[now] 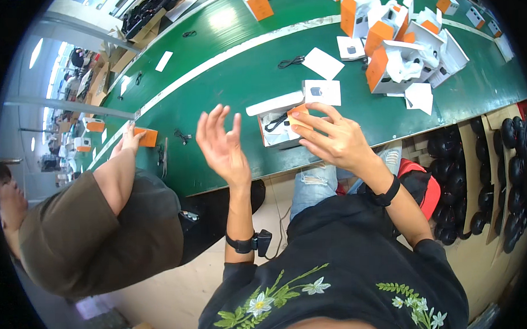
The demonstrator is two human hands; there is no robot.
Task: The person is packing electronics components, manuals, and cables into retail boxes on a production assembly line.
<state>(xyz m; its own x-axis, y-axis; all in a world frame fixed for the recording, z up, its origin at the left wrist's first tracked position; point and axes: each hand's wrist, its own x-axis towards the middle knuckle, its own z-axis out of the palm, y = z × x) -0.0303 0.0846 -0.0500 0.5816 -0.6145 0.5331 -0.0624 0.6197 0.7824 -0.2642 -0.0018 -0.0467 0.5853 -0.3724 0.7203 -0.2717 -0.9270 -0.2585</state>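
Observation:
A small open white carton lies on the green table in front of me, its long white flap raised on the far side. Inside it a coiled black cable shows. My right hand is at the carton's right end, fingers and thumb closed on an orange end flap. Left of the carton, my left hand is raised, holding nothing, with its fingers apart. A white printed card lies just beyond the carton, next to the right fingers.
Several opened orange-and-white boxes crowd the right of the table. A black cable and white sheet lie farther back. At left, a co-worker's hand touches an orange box. Black round parts stand in racks at right.

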